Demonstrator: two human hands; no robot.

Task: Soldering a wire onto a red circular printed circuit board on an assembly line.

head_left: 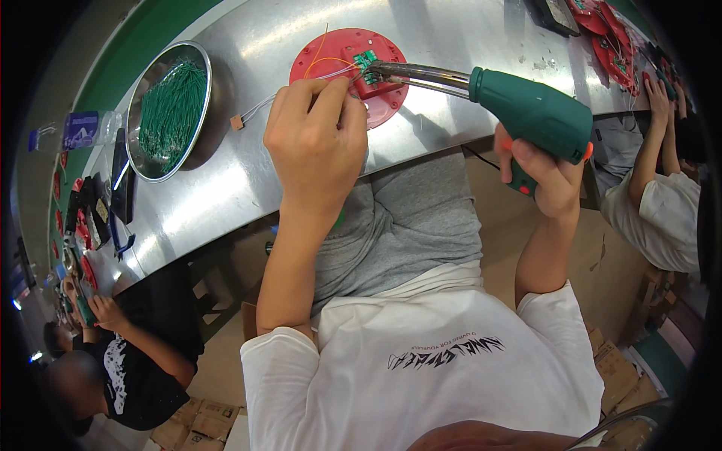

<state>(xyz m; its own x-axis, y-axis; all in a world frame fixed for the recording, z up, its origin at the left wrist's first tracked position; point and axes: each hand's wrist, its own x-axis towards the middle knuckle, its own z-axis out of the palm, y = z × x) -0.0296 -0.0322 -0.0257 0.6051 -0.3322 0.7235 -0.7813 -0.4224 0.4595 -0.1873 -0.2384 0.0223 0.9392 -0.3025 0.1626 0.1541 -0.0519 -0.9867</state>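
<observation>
A round red plastic housing lies on the metal table in front of me, with a small green circuit board on it. An orange wire and pale wires run to the board. My left hand is closed over the housing's near left side, its fingertips pinching a thin wire beside the board; the grip itself is partly hidden. My right hand is wrapped round the handle of a green soldering gun. The gun's dark tip touches or nearly touches the board. A small brown connector lies left of my left hand.
A metal bowl full of green wires stands to the left. Beyond it are a plastic bottle and a black tray. Co-workers sit on both sides; more red housings lie at the far right.
</observation>
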